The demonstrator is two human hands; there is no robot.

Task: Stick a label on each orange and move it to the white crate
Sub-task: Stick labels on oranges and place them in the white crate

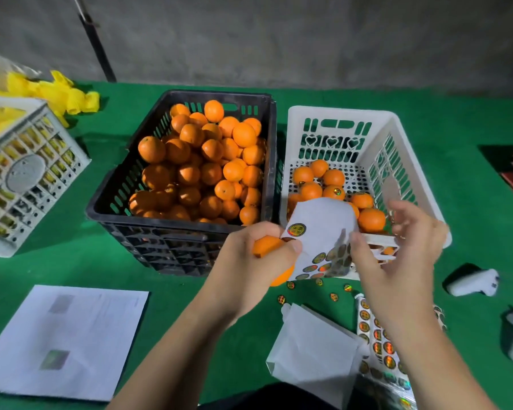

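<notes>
Left hand (251,255): curled round an orange (268,247) and pinching the edge of a label sheet (320,232), in front of the near walls of both crates. Right hand (397,250): thumb and forefinger closing on the sheet's lower right corner, other fingers spread; whether a label is already lifted, too blurred to tell.

Progress, as a judgement: early. About ten oranges in the white crate (403,134), a few showing shiny labels; black crate (187,241) nearly full, so most of the job left. Held orange apparently unlabelled, not yet moved.

Orientation: orange round, no long axis; stem end hidden. Sheet curled, long side running from upper right down to lower left, printed face toward the camera. More sheets (379,344) and loose labels (282,299) on the green cloth (107,261).
</notes>
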